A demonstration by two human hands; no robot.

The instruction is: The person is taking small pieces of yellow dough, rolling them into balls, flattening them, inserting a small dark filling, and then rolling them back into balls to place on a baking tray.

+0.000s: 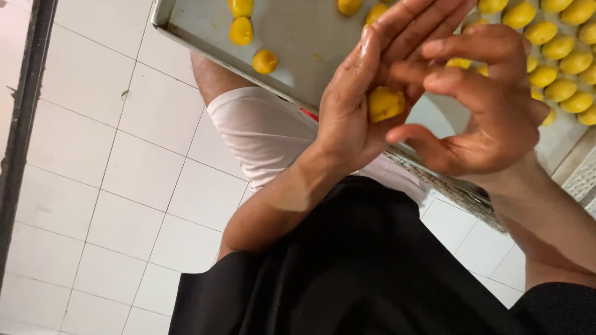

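Observation:
A yellow dough ball (pixel 385 103) lies in the cupped palm of my left hand (pixel 351 124), held up in front of a metal tray (pixel 298 43). My right hand (pixel 496 118) is just to the right, fingers curled and apart, its fingertips touching the left hand's fingers above the ball. Nothing shows inside the right hand. Both hands hover over the tray's near edge.
Several yellow balls (pixel 559 62) sit packed in rows on the tray's right side, and a few loose ones (pixel 241 30) on its left. A woven mat (pixel 462 195) shows under the tray's edge. Below are a white-tiled floor (pixel 112 186), my white shorts (pixel 261 130) and a dark frame (pixel 25 124) at left.

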